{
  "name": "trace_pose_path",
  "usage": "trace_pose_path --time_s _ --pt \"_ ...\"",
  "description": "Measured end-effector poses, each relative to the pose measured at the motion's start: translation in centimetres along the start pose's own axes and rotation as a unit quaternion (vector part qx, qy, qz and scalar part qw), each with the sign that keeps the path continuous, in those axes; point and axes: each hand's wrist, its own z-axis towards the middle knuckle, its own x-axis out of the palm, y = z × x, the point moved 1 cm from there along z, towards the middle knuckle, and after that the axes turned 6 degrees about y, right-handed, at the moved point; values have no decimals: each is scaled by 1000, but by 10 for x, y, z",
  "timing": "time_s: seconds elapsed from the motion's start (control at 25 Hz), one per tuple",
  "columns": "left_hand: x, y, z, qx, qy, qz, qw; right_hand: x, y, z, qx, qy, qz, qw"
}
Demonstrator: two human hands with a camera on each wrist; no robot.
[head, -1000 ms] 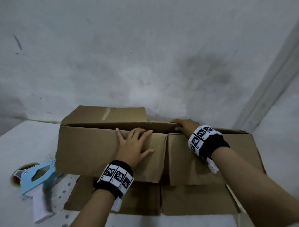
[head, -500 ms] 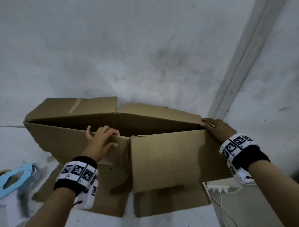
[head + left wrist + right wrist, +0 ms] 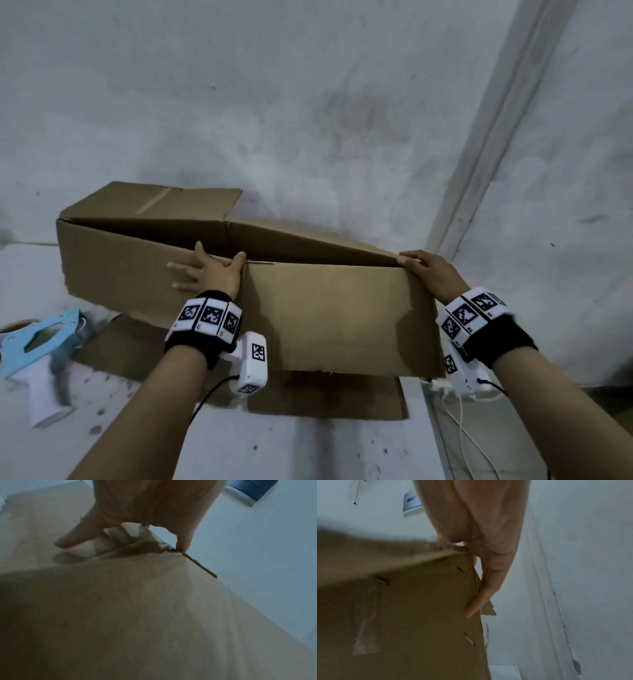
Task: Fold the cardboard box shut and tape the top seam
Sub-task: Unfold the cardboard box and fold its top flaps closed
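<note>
A brown cardboard box (image 3: 325, 308) stands on the white table (image 3: 308, 452), half opened from flat, with a narrow dark gap along its top. Its lower flaps (image 3: 325, 397) lie spread on the table. My left hand (image 3: 205, 274) presses flat on the near left panel beside the middle crease, fingers spread, thumb at the top edge. In the left wrist view the fingers (image 3: 72, 539) touch the cardboard (image 3: 154, 615). My right hand (image 3: 428, 270) grips the box's top right corner. In the right wrist view its thumb (image 3: 476, 601) lies on the stapled wall (image 3: 402, 615), its fingers hidden behind the corner.
A light blue tape dispenser (image 3: 37, 342) with a white handle lies on the table at the far left. White cables (image 3: 459, 431) hang past the table's right edge. A grey wall stands right behind the box, with a pale vertical trim (image 3: 496, 120) on the right.
The box has spread open from nearly flat. My right hand moved right with the corner. My left hand shifted from the top edge to lie flat on the left panel.
</note>
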Motion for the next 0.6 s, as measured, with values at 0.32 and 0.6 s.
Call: trace_pose_path --time_s 0.32,0.6 --pt "-5 27 -10 60 -11 -59 996 -8 17 9 9 51 -262 964" --pt "-29 40 -24 69 -20 -74 995 8 40 -3 -9 52 -263 963"
